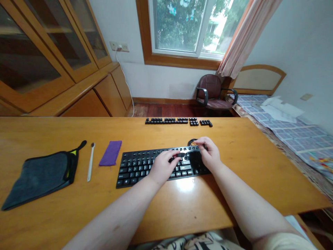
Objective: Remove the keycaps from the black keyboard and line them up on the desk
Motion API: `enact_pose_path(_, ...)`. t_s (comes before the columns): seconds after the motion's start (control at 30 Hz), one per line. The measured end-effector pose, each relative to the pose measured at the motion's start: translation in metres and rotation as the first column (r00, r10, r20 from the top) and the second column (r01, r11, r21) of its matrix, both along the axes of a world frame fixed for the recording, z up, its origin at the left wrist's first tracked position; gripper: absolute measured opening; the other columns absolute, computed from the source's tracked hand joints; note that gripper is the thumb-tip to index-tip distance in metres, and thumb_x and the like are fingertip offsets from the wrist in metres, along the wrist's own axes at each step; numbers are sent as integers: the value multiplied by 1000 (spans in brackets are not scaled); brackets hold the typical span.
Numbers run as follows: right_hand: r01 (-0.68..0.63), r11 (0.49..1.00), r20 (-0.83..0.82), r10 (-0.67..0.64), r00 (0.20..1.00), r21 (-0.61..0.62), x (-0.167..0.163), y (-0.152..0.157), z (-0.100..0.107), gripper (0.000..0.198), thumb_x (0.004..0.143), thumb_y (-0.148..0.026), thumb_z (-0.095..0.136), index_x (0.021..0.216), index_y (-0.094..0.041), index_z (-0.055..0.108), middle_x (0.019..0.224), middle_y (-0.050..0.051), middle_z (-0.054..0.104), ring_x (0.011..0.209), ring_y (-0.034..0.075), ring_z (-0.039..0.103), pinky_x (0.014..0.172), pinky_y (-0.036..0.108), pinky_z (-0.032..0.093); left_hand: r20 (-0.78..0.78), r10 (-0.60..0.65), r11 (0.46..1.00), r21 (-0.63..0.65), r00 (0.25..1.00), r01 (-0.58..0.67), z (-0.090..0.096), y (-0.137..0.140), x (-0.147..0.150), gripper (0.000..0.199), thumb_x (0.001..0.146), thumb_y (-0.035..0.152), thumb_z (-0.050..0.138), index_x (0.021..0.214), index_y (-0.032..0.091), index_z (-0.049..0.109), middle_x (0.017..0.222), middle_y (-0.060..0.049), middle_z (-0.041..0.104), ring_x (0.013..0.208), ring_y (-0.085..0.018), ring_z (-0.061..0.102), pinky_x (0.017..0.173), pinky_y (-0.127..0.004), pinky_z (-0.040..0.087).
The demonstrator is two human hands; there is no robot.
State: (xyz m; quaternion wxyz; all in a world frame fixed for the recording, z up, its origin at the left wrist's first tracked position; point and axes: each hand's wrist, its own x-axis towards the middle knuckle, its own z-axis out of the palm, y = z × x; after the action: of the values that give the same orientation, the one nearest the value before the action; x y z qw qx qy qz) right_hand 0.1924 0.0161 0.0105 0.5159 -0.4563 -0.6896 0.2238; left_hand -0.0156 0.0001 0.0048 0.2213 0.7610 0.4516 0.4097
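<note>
A: Where's the kbd point(135, 170)?
B: Mid tabletop point(260, 166), btwn far & near edges, running L to R. Most of it has keys on; R part's a bare black panel.
A: L grip point(163, 165)?
B: Over kbd's middle, thumb & forefinger closed on a black keycap point(181, 155).
A: R grip point(210, 156)?
B: At kbd's R end, fingers curled, tips near a black cable point(189, 142). Can't tell if it's grasping anything.
A: Other caps?
B: Loose keycaps point(179, 122), in rows along tabletop's far edge, last cluster nearest the far R corner.
A: Rest?
B: L of kbd: purple cloth point(110, 152), then white toothbrush point(90, 165), head toward far edge, then grey pouch point(44, 173), furthest L. Past far edge: maroon chair point(210, 86) w/ black arms. Past R edge: bed point(262, 107) w/ checked sheet.
</note>
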Motion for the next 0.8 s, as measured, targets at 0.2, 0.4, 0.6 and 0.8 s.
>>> enact_pose_path(0.2,-236,968,519,158,840,87,-8,-6,0,31,82,-33,60,112,-23,60,104,8,65,93,18,62,80,30,51,-10,-29,999,-18,1000,29,-3,1,0,23,79,16,62,101,22,66,89,-2,70,83,-16,63,81,-31,52)
enact_pose_path(0.4,-254,961,580,144,802,113,-11,-12,1,24,84,-34,59,102,-20,64,88,7,69,79,16,64,71,26,50,-8,-81,995,-51,997,81,0,0,1,20,79,20,61,99,22,65,87,-1,69,82,-17,63,79,-31,51)
enact_pose_path(0.6,32,999,551,-10,835,-31,8,22,24,26,81,-40,60,96,-22,69,87,5,70,77,17,63,70,26,48,46,-61,994,-93,997,66,0,1,-1,26,82,22,56,107,20,60,95,-4,66,81,-15,61,79,-30,50)
enact_pose_path(0.8,371,903,693,-127,710,-215,15,118,29,24,71,-37,68,91,-24,71,80,3,69,75,19,62,67,25,43,20,-86,992,-96,996,88,1,1,0,17,83,19,52,97,20,63,92,-3,67,80,-15,61,77,-29,50)
